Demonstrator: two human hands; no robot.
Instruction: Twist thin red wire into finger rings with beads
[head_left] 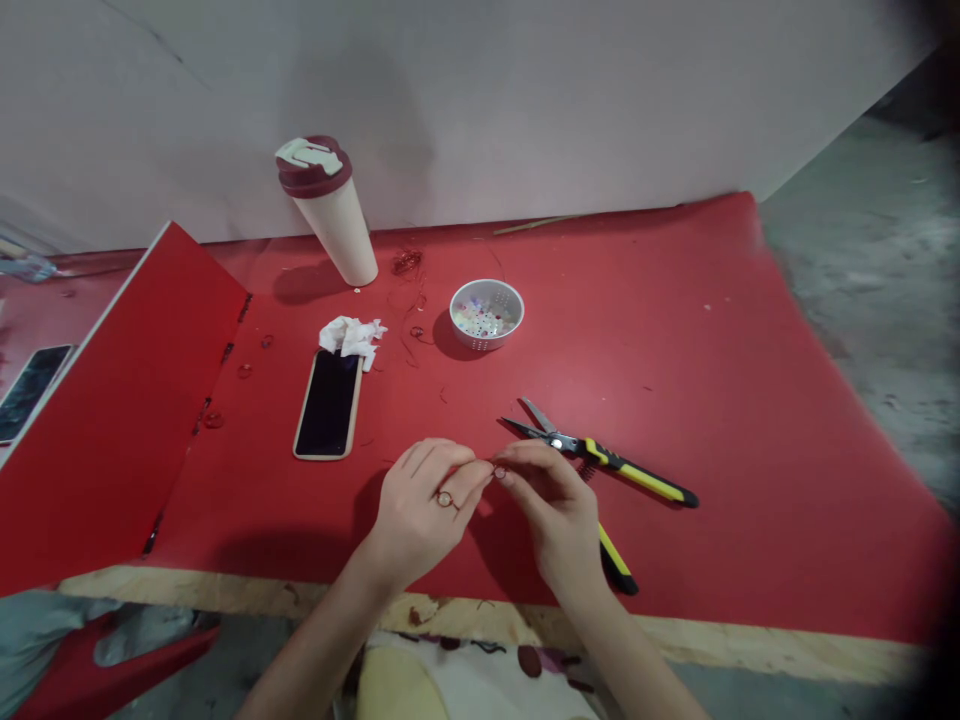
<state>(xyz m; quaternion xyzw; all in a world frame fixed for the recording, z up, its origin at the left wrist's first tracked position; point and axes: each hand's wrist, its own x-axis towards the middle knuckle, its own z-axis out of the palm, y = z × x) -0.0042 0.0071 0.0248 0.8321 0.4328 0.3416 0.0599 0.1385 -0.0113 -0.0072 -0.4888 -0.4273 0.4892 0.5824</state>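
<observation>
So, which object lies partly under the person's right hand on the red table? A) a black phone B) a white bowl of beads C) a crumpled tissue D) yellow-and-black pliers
D. The yellow-and-black pliers lie partly under the right hand, with one handle showing below it.

The pliers (pixel 634 470) lie right by the right hand (pixel 544 515) and block its way to the right. Going up, the left hand (pixel 420 510) meets the phone (pixel 328 405). A hand can pass between the phone and the white bowl (pixel 469 335).
</observation>
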